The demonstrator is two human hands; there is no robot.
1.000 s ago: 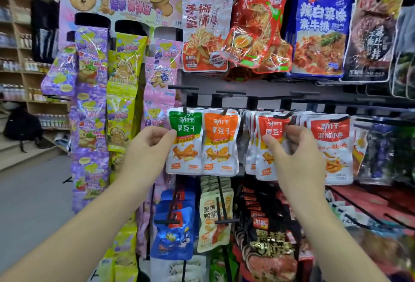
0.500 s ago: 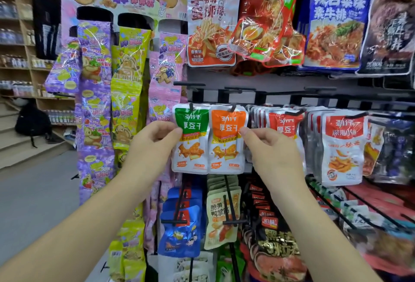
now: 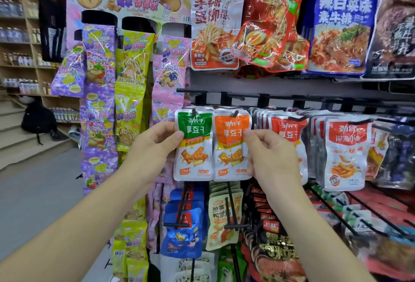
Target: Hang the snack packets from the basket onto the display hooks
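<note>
A green-topped snack packet (image 3: 195, 153) and an orange-topped snack packet (image 3: 230, 153) hang side by side on black display hooks (image 3: 234, 113) in the middle row. My left hand (image 3: 155, 147) pinches the left edge of the green packet, thumb on its front. The right edge of the orange packet is pinched by my right hand (image 3: 271, 158). Red-topped packets (image 3: 289, 131) hang just right of it, partly behind my right hand. The basket is out of view.
A bear-themed candy display (image 3: 125, 75) with purple, yellow and pink strips stands at left. Large packets (image 3: 215, 23) hang above; more packets on long black hooks (image 3: 231, 212) jut out below. An aisle floor, wooden steps and a black backpack (image 3: 38, 122) lie far left.
My right hand left the red-topped packets and moved left to the orange packet's right edge. The left hand kept its hold on the green packet. The view shifted closer.
</note>
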